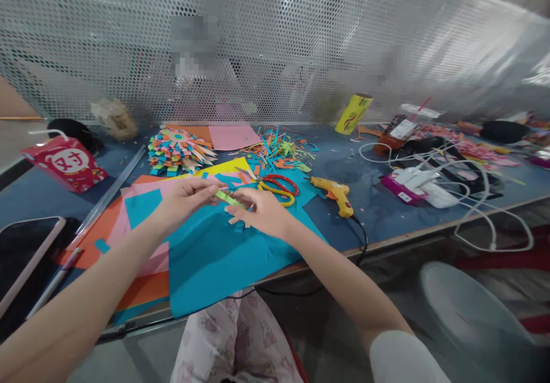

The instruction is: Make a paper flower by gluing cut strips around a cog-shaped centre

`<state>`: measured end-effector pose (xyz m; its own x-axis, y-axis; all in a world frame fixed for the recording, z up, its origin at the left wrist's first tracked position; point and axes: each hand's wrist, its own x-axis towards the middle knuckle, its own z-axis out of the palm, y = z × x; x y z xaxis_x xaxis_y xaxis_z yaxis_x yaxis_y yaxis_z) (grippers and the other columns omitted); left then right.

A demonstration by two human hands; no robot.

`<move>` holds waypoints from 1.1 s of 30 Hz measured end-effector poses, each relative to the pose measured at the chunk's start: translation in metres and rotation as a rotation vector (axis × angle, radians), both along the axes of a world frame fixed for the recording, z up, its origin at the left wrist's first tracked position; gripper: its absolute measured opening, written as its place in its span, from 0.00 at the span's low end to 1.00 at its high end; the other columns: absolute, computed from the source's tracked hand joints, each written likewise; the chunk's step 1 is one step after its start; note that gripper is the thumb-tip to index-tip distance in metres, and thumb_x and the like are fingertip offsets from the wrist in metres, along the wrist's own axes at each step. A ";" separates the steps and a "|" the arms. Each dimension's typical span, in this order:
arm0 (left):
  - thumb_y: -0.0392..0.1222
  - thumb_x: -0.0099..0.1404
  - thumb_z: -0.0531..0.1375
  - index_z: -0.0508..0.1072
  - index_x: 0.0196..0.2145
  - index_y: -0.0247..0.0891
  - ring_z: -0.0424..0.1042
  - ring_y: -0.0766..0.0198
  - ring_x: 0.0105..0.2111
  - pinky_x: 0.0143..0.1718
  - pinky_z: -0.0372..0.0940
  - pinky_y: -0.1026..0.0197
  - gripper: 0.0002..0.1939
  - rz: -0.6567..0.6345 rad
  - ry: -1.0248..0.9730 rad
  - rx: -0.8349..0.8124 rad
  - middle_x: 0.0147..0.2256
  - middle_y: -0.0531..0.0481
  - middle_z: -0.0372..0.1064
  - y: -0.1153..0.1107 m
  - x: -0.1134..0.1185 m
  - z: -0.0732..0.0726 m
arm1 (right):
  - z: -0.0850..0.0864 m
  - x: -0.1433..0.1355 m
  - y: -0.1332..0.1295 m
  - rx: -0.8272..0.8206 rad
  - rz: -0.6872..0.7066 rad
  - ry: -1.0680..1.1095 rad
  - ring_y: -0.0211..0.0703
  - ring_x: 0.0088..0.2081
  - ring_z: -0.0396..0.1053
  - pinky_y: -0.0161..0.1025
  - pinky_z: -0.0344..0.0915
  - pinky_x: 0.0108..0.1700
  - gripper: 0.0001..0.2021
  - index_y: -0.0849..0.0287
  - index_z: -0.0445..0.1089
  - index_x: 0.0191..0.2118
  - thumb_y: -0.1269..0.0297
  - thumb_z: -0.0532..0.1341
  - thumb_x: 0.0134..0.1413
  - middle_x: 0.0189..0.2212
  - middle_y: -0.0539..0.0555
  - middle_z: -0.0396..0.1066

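Note:
My left hand and my right hand meet over blue paper, each pinching one end of a small light-green paper strip. Just behind my right hand lie scissors with red and yellow handles, blades partly over coloured paper. A few small blue and pale scraps show under my right fingers. To the left, pink and orange sheets stick out beneath the blue one. Farther back sits a round multicoloured paper piece made of many small folded tabs.
A yellow glue gun lies right of the paper, its cord over the table edge. Paper clippings are heaped behind. On the right are a power strip, white cables and a drink cup; on the left, a red drink carton and a phone.

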<state>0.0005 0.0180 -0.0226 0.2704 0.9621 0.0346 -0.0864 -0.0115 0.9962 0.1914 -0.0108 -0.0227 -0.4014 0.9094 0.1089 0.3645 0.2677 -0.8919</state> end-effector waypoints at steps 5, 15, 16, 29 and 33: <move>0.51 0.43 0.72 0.81 0.33 0.37 0.74 0.63 0.25 0.29 0.70 0.63 0.21 -0.005 0.095 0.004 0.28 0.46 0.77 -0.006 0.001 0.002 | 0.002 0.007 0.001 0.002 0.003 -0.078 0.31 0.19 0.64 0.31 0.60 0.24 0.13 0.61 0.69 0.24 0.64 0.58 0.58 0.23 0.50 0.73; 0.58 0.47 0.69 0.80 0.28 0.40 0.71 0.57 0.18 0.27 0.69 0.57 0.19 -0.177 -0.008 0.094 0.07 0.54 0.57 -0.009 -0.014 0.012 | 0.013 0.038 -0.007 0.168 -0.101 -0.174 0.35 0.24 0.65 0.34 0.59 0.29 0.13 0.61 0.76 0.28 0.64 0.57 0.58 0.22 0.52 0.74; 0.57 0.48 0.68 0.80 0.31 0.40 0.74 0.56 0.23 0.31 0.70 0.57 0.18 -0.118 0.013 0.151 0.11 0.52 0.64 -0.011 -0.013 0.012 | 0.015 0.037 -0.009 0.144 -0.081 -0.175 0.35 0.22 0.64 0.34 0.59 0.29 0.14 0.61 0.75 0.25 0.64 0.58 0.58 0.20 0.52 0.73; 0.47 0.42 0.71 0.79 0.20 0.39 0.70 0.62 0.22 0.25 0.66 0.63 0.10 0.061 0.189 0.200 0.20 0.47 0.73 -0.018 0.008 0.010 | 0.004 0.031 -0.023 -0.186 0.140 0.030 0.28 0.14 0.54 0.28 0.55 0.19 0.17 0.64 0.75 0.41 0.60 0.53 0.61 0.18 0.49 0.71; 0.47 0.43 0.71 0.80 0.24 0.39 0.68 0.65 0.20 0.23 0.64 0.66 0.11 0.001 0.226 0.184 0.20 0.48 0.73 -0.013 0.007 0.003 | 0.003 0.038 -0.031 -0.093 0.048 -0.115 0.29 0.16 0.56 0.30 0.53 0.21 0.16 0.62 0.75 0.30 0.60 0.54 0.61 0.20 0.50 0.72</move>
